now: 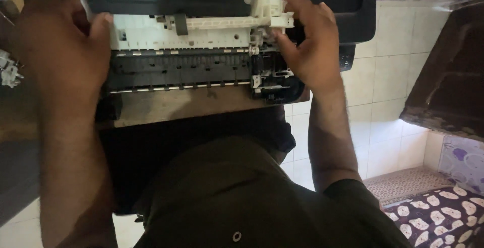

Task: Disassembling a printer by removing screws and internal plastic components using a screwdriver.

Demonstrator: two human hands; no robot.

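While your view looks straight down, the opened printer [201, 61] lies on a wooden bench [201, 107], long axis running left to right, its black outer casing [348, 6] at the far right. Your left hand [55, 51] grips the printer's left end, thumb on the white frame [201, 31]. Your right hand [307, 46] pinches the white bracket [275, 11] at the frame's right end. Beyond the printer's right end: tiled floor [383, 76].
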